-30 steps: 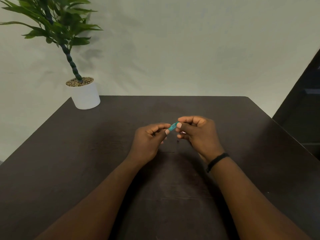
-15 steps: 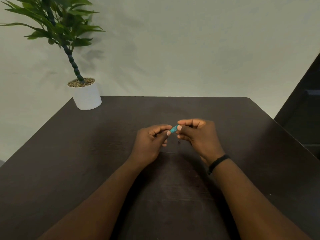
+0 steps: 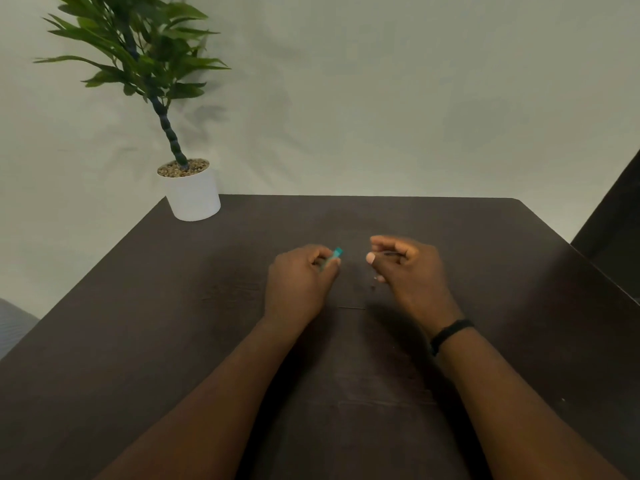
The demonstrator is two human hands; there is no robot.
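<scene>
The left hand (image 3: 301, 278) pinches a small teal piece (image 3: 337, 252) at its fingertips, just above the worktop (image 3: 173, 306). The right hand (image 3: 408, 271), fingers curled, sits apart (holding something thin? I cannot tell). So slight a pinch could let the piece slip.

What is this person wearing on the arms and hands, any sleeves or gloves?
Both forearms are bare to the frame's edge, with no sleeves in view. The left hand and right hand wear no gloves. A narrow black wristband circles the right wrist.
</scene>
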